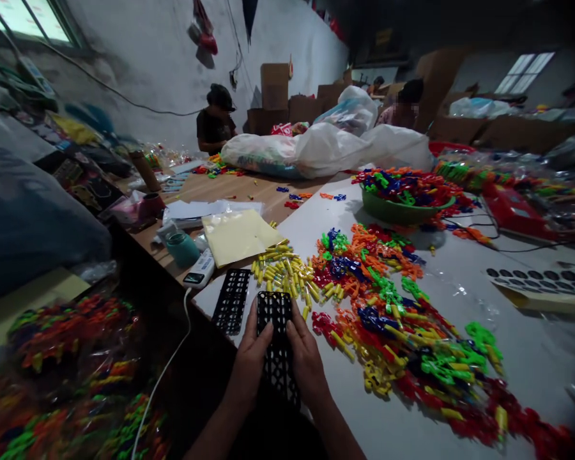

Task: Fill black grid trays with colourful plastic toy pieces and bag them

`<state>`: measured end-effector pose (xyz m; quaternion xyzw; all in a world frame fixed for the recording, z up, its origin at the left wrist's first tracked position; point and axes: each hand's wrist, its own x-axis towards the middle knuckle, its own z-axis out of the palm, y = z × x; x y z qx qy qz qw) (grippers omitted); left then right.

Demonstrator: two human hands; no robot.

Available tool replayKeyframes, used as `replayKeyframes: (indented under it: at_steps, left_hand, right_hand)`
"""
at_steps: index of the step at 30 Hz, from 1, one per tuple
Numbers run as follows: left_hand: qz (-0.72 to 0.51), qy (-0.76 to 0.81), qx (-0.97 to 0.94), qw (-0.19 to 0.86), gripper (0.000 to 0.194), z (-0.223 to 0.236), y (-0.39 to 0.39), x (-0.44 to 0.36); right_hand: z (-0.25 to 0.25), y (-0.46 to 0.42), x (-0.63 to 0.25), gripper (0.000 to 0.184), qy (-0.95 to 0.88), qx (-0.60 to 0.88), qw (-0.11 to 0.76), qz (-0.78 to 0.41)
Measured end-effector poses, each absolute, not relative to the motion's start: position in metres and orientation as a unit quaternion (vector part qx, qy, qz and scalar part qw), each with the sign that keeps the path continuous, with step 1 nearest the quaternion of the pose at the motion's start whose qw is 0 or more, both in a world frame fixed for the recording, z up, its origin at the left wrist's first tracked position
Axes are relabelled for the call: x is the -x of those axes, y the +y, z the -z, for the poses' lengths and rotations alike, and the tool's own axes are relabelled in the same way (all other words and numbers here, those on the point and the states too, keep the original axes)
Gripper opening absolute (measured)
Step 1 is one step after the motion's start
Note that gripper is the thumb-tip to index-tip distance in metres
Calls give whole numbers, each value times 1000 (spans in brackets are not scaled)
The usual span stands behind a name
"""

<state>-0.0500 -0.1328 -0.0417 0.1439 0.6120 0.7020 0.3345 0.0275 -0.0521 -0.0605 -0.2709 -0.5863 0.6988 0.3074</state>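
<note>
Between both palms I hold a black perforated plastic strip [275, 326], upright at the table's near edge. My left hand [253, 345] grips its left side with the thumb across the front. My right hand [306, 351] closes on the right side, fingertips at the edge. Just left, a second black perforated strip [231, 300] lies flat on the white board. Beyond my hands are many small yellow tubes [287, 271]. A spread pile of red, orange, green and blue plastic figures [388, 294], some with yellow tubes among them, covers the board to the right.
A green bowl [402, 207] heaped with plastic figures stands farther back. Yellowish card sheets [239, 236], a teal jar [181, 249] and a white power strip [200, 268] with a cable are at left. Bagged figures lie lower left. Other people sit behind white plastic bags [326, 150].
</note>
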Motion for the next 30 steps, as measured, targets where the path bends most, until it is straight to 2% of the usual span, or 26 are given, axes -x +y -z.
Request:
replayKeyframes:
  at_steps: [4, 7, 17, 24, 30]
  left_hand:
    - [-662, 679, -185, 257, 71, 56, -139, 53]
    - [-643, 700, -196, 240, 70, 69, -144, 63]
    - [-622, 669, -189, 361, 69, 90, -137, 113]
    - [-571, 678, -207, 414, 64, 78, -125, 109]
    - [-550, 689, -260, 395, 60, 90, -135, 91]
  right_hand:
    - [74, -52, -18, 60, -668, 261, 288, -635]
    - [80, -54, -9, 57, -694, 254, 279, -613]
    - [93, -58, 26, 55, -662, 362, 278, -595]
    - [98, -73, 12, 58, -743, 414, 318, -419]
    - [98, -99, -8, 59, -718, 486, 377, -326]
